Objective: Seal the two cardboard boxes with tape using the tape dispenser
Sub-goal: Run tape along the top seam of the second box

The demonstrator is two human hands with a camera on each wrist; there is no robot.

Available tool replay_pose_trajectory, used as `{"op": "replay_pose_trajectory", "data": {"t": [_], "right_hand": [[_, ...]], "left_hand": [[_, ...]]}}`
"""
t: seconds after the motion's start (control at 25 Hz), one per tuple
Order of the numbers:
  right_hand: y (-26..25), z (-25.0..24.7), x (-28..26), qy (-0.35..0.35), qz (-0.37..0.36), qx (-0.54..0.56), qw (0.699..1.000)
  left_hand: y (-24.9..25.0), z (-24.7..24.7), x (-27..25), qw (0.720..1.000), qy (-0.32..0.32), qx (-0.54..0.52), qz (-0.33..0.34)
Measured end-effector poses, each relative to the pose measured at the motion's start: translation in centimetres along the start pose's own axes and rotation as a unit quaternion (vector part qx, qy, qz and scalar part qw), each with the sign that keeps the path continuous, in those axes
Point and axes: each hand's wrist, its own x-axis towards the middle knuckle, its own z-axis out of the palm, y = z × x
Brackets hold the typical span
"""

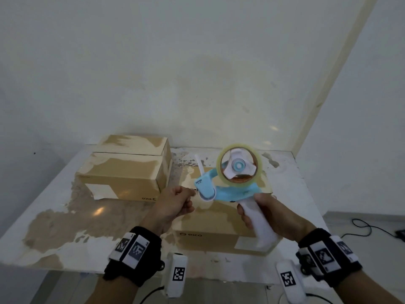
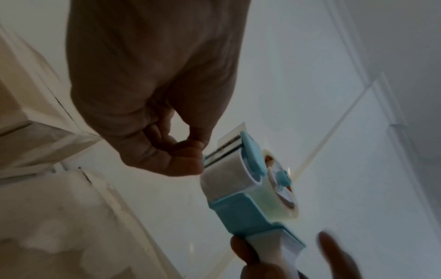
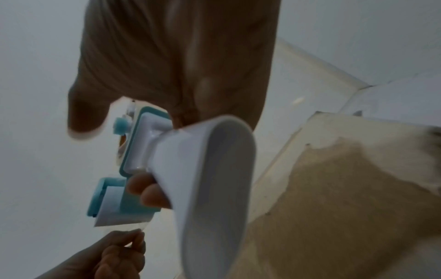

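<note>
My right hand (image 1: 255, 212) grips the white handle of a blue and white tape dispenser (image 1: 228, 189), held up over the near cardboard box (image 1: 210, 235). A roll of clear tape (image 1: 239, 165) sits on its hub. At the dispenser's front roller my left hand (image 1: 192, 197) pinches the loose end of the tape between thumb and forefinger. The pinch on the clear tape end (image 3: 139, 231) shows best in the right wrist view, just below the roller. A second cardboard box (image 1: 125, 170) stands closed at the back left of the table. The dispenser's toothed blade (image 2: 222, 149) lies beside my left fingertips (image 2: 190, 151).
The table (image 1: 65, 218) has a worn, peeling white top and stands against a white wall in a corner. A black cable (image 1: 368, 229) lies on the floor to the right. The table's front edge is close to my wrists.
</note>
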Motion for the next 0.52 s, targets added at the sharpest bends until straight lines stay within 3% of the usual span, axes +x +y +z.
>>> {"op": "replay_pose_trajectory", "data": {"t": [0.12, 0.28, 0.52], "right_hand": [[-1.9, -0.1, 1.2, 0.004, -0.049, -0.212, 0.976], [-4.1, -1.3, 3.2, 0.006, -0.073, -0.310, 0.948], [-3.7, -3.6, 6.8, -0.008, -0.083, -0.429, 0.899]], "left_hand": [[0.4, -0.3, 0.7, 0.999, 0.023, -0.041, 0.001], [0.7, -1.6, 1.8, 0.996, 0.041, -0.077, 0.008], [-0.8, -2.3, 4.6, 0.993, 0.083, 0.025, 0.085]]}}
